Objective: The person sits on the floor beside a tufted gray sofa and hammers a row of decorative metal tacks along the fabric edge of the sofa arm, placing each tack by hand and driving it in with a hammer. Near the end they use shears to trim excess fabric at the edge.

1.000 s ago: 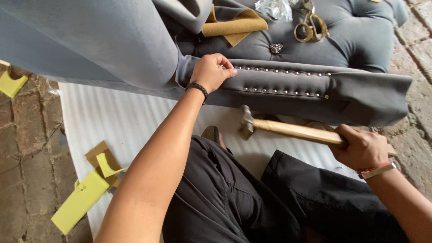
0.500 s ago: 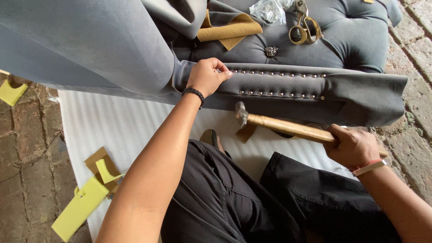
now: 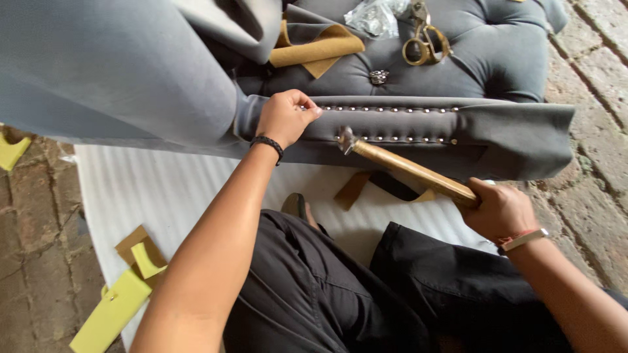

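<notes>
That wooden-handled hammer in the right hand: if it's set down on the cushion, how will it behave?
The hammer looks top-heavy: small metal head, long wooden handle, so it would probably tip head-first. The right hand grips its far end. The smooth handle may slide on the grey upholstery.

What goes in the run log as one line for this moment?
left hand: pinching at stud row on grey upholstered panel | right hand: gripping hammer, head at lower stud row | scissors: lying on cushion
</notes>
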Demonstrator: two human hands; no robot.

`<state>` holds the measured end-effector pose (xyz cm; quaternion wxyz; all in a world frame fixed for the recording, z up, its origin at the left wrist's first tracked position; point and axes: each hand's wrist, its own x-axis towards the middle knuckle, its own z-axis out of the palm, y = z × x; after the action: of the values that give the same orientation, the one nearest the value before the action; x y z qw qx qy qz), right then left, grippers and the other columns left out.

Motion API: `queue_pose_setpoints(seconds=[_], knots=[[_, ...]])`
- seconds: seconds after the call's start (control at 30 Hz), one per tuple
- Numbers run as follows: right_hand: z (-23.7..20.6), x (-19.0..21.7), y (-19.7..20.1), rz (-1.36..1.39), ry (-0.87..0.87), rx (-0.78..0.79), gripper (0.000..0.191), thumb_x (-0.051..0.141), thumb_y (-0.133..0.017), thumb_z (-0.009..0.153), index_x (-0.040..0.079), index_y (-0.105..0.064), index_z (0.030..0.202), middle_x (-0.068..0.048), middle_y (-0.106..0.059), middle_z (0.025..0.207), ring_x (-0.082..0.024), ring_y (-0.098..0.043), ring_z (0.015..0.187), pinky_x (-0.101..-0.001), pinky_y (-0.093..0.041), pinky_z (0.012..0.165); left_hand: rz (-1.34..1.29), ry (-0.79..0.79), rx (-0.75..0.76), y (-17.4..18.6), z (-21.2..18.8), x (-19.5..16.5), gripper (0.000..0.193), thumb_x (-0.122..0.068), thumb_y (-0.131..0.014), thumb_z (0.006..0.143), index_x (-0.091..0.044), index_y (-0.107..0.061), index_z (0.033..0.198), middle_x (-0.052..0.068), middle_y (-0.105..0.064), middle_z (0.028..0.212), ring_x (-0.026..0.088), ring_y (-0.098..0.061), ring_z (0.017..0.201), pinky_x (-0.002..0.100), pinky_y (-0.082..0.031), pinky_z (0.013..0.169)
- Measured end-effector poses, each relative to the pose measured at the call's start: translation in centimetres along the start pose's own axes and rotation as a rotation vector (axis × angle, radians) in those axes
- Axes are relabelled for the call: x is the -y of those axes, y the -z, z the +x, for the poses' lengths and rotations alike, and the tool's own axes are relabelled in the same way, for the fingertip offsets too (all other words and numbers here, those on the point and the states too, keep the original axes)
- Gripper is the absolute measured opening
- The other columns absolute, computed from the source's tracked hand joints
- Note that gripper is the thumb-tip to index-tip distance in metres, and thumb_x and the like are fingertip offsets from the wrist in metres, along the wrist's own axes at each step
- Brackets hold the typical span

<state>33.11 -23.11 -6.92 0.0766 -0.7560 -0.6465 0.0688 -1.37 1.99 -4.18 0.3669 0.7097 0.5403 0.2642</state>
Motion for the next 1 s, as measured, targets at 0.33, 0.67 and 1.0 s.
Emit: queue_pose_setpoints(seconds=[0.33, 0.67, 1.0], knots=[[1.9, -1.0, 0.2, 0.678, -0.309, -0.091, 0.031, 0.030, -0.079, 0.092, 0.000, -0.071, 0.092, -0.006, -0.062, 0.065, -0.008, -0.053, 0.063, -0.0303, -0.048, 0.059, 0.207, -0.443, -0.091, -6.8, 1.5, -3.9, 0.012, -0.024, -0.076, 0.085, -0.016, -0.077, 0.095, 0.008, -0.071, 0.091, 0.029, -0.071, 0.085, 0.043, -0.055, 0.073], [1.9, -1.2, 0.7, 0.797, -0.252, -0.017, 0.023, 0.025, -0.079, 0.089, 0.003, -0.073, 0.091, 0.001, -0.065, 0.068, -0.005, -0.057, 0.066, -0.0261, -0.048, 0.060, 0.289, -0.347, -0.144, -10.7, 7.4, -3.7, 0.008, -0.019, -0.079, 0.080, -0.016, -0.078, 0.087, 0.010, -0.071, 0.089, 0.031, -0.070, 0.088, 0.046, -0.054, 0.076], [2.1, -0.6, 0.9, 1.003, -0.331, 0.024, 0.022, 0.024, -0.078, 0.090, 0.003, -0.071, 0.088, 0.005, -0.058, 0.068, -0.004, -0.051, 0.062, -0.0243, -0.041, 0.053, 0.331, -0.333, -0.165, -10.0, 6.4, -5.0, 0.007, -0.018, -0.079, 0.078, -0.019, -0.081, 0.085, 0.008, -0.071, 0.088, 0.032, -0.069, 0.083, 0.047, -0.053, 0.069]])
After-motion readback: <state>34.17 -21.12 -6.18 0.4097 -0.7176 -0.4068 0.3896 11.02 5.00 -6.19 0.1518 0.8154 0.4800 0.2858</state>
